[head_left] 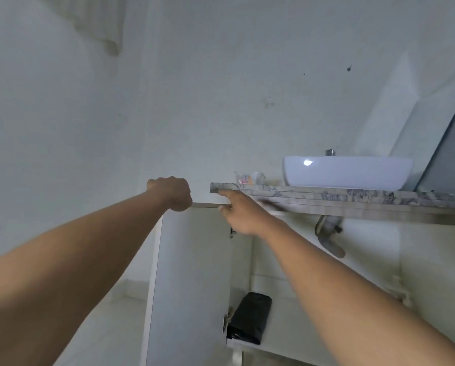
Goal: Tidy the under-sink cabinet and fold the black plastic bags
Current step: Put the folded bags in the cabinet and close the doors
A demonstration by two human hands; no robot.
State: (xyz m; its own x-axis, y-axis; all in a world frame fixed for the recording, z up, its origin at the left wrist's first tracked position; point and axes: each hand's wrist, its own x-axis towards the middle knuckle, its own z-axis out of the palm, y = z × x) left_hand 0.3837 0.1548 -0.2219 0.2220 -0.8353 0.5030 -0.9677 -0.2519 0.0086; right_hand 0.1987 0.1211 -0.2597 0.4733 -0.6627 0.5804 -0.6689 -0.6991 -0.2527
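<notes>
Two bare forearms are shown reaching forward from the lower edge of the view. The left hand [171,194] is clenched over the top edge of the open cabinet door [192,273], which is grasped from above. The right hand [238,216] is held just beside it with fingers extended, their tips laid against the front edge of the marbled countertop [353,198]; nothing is gripped by it. Behind the door, the black plastic bags [250,318] are seen as one compact bundle resting on the cabinet floor [300,336], close to the lower hinge [227,317] at the left of the opening. A grey drain pipe [329,240] is hung beneath the countertop, and a white basin [347,172] is set upon it, against a pale wall [221,88]. Closing the door is judged the likely remaining step. Should the door be swung shut while the right fingertips lie between its top edge and the countertop, they could be pinched. The bundle, so near the hinge side, could be caught or toppled.
</notes>
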